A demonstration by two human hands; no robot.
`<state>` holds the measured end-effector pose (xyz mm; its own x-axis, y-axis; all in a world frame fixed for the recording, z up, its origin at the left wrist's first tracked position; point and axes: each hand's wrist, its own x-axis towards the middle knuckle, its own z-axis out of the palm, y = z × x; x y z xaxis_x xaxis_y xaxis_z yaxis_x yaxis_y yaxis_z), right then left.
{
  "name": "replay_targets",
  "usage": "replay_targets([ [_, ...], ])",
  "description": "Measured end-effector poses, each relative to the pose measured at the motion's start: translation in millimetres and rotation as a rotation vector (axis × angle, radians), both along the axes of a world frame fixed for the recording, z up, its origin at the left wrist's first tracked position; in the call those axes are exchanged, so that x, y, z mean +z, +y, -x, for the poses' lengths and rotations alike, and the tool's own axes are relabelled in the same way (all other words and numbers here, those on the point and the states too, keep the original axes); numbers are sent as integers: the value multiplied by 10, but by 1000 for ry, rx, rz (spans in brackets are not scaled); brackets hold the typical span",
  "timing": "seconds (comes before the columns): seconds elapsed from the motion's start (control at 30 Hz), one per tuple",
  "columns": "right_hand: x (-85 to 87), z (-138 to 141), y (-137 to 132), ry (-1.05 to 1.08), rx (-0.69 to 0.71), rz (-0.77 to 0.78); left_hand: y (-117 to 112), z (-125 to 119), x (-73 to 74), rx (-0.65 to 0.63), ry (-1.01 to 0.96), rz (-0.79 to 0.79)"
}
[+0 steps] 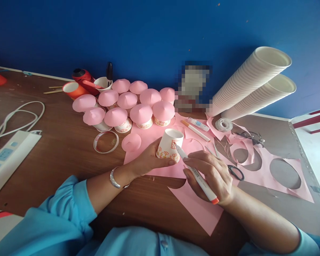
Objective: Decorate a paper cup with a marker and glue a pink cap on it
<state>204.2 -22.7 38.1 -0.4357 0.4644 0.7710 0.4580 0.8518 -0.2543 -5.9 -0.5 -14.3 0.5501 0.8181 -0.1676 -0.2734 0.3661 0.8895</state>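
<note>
My left hand [154, 156] is wrapped round a white paper cup [165, 147] that stands upside down in the grip, above pink paper. Red and yellow flowers run along its lower part, and a red square outline is higher up. In my right hand [212, 174] is a white marker [201, 183] with a red end cap; its tip touches the cup by the square. Beyond my left hand, several decorated cups wear pink paper cones [141, 113]. A small pink cone [131, 142] lies close to my left wrist.
Two tall stacks of cups [252, 78] lean near the blue wall. Cut pink sheets [280, 163], scissors [236, 172] and another marker [196, 130] lie on the right. A tape roll [106, 142], a red glue gun [86, 80] and a power strip [14, 161] are on the left.
</note>
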Motion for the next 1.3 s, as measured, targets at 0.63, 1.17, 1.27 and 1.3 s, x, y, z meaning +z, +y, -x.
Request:
replay_targets([
  [0.63,-10,-5,-7,-10,-6,17,7,3,20,23,-22,1],
  [1.17,-35,-9,-16,-25,12,40,30,-27,80,29,-111,22],
  [1.27,-41,-17,-16,-29,13,46,35,-29,89,22,-117,21],
  [1.3,-40,-17,-16,-29,16,47,36,-29,92,20,-118,20],
])
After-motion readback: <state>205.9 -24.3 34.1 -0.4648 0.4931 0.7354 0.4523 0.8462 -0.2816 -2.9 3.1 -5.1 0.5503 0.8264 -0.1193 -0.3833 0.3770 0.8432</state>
